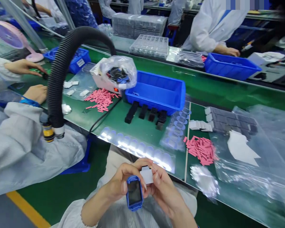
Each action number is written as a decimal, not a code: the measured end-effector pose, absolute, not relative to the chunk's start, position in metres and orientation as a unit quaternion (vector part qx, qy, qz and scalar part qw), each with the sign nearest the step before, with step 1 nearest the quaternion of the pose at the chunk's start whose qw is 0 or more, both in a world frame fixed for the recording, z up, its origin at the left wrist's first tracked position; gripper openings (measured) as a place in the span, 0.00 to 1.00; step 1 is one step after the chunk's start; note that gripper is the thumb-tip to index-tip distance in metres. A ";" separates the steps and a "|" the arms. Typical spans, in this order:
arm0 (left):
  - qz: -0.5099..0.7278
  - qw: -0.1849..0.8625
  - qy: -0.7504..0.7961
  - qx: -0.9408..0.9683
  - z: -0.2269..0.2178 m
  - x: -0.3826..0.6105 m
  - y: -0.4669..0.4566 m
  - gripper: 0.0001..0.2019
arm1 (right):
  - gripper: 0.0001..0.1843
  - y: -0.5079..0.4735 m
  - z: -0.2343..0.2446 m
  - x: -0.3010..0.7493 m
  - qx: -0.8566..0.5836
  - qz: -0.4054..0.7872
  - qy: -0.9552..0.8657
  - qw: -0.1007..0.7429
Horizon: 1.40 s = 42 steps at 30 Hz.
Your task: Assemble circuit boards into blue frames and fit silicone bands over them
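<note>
My left hand point(118, 183) is closed around a small blue-framed device with a dark screen point(134, 192), held over my lap below the table edge. My right hand point(163, 188) pinches a small white square piece point(147, 174) just above the device, fingers pressed together. On the green table point(142, 126) ahead lie a pile of pink strips point(201, 148), a row of black parts point(146, 114) and a clear film sheet with oval cut-outs point(177, 128).
A blue bin point(156, 91) stands behind the black parts, with a bagged white box point(114, 77) to its left. A black corrugated hose point(59, 72) arcs at left. A co-worker's sleeve point(26, 142) and hands are left; clear plastic bags point(256, 148) lie right.
</note>
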<state>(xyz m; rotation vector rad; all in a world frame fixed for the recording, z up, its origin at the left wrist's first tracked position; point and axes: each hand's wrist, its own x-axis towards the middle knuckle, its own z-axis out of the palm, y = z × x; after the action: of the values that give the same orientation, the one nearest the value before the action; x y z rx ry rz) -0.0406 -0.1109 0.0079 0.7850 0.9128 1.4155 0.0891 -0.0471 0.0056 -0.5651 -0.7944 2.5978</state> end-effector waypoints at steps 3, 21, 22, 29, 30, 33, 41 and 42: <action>0.679 0.550 0.368 0.316 0.010 -0.081 -0.136 0.21 | 0.26 -0.048 -0.006 0.043 -0.169 0.949 -0.241 0.117; 0.764 0.402 0.493 -0.104 -0.066 -0.249 -0.255 0.13 | 0.16 -0.144 -0.130 -0.184 -0.123 0.970 -0.206 -0.051; 0.761 0.414 0.488 -0.107 -0.074 -0.252 -0.246 0.09 | 0.16 -0.140 -0.136 -0.180 -0.137 0.968 -0.209 -0.036; 0.731 0.465 0.488 -0.107 -0.071 -0.241 -0.267 0.11 | 0.16 -0.123 -0.117 -0.180 -0.140 0.964 -0.226 0.002; 0.735 0.454 0.492 -0.109 -0.066 -0.241 -0.280 0.14 | 0.16 -0.125 -0.109 -0.182 -0.130 0.965 -0.229 -0.006; 0.753 0.405 0.504 -0.121 -0.055 -0.245 -0.308 0.19 | 0.16 -0.133 -0.091 -0.183 -0.105 0.963 -0.245 -0.039; 0.747 0.406 0.509 -0.133 -0.062 -0.238 -0.251 0.09 | 0.12 -0.120 -0.099 -0.119 -0.161 0.937 -0.304 -0.057; 0.741 0.423 0.505 -0.128 -0.060 -0.229 -0.240 0.09 | 0.11 -0.115 -0.095 -0.103 -0.168 0.937 -0.305 -0.041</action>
<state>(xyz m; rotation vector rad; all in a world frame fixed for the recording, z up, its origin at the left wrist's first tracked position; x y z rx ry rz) -0.2288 -0.2397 -0.0597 -0.3200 1.2632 1.8551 -0.1030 -0.1148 -0.0950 -0.5409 -0.9843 3.0214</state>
